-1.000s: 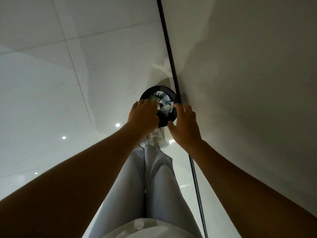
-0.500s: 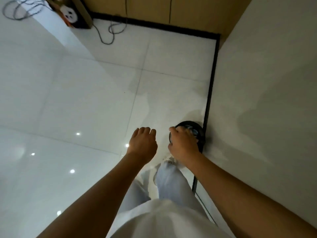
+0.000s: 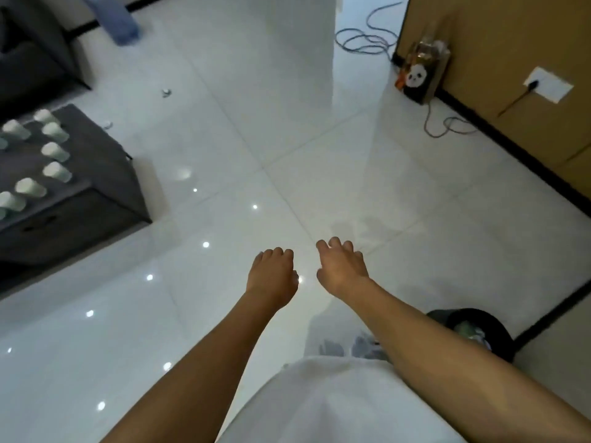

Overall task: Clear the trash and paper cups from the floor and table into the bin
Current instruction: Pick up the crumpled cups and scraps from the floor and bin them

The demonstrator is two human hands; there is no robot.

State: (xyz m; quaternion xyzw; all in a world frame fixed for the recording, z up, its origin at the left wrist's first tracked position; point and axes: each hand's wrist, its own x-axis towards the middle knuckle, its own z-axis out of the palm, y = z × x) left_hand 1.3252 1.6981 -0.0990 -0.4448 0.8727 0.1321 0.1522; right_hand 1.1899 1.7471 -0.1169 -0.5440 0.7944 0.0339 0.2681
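My left hand (image 3: 272,276) and my right hand (image 3: 341,270) hang empty over the white tiled floor, fingers loosely curled and apart. The black bin (image 3: 483,327) stands at the lower right by the wall, partly hidden behind my right forearm, with crumpled paper inside. Several white paper cups (image 3: 54,151) stand on the dark low table (image 3: 96,174) at the left. Two small bits of trash lie on the floor: one (image 3: 166,92) farther off, and one (image 3: 107,124) close to the table's far corner.
A dark sofa (image 3: 28,49) fills the upper left. A blue water bottle (image 3: 123,24) stands at the top. A panda-print bag (image 3: 419,79) and loose cables (image 3: 447,127) lie by the brown wall at right, which has a socket (image 3: 548,84).
Both hands have left the bin and risen over the open floor. My view has swung away from the bin toward the room, bringing the table and cups into sight.
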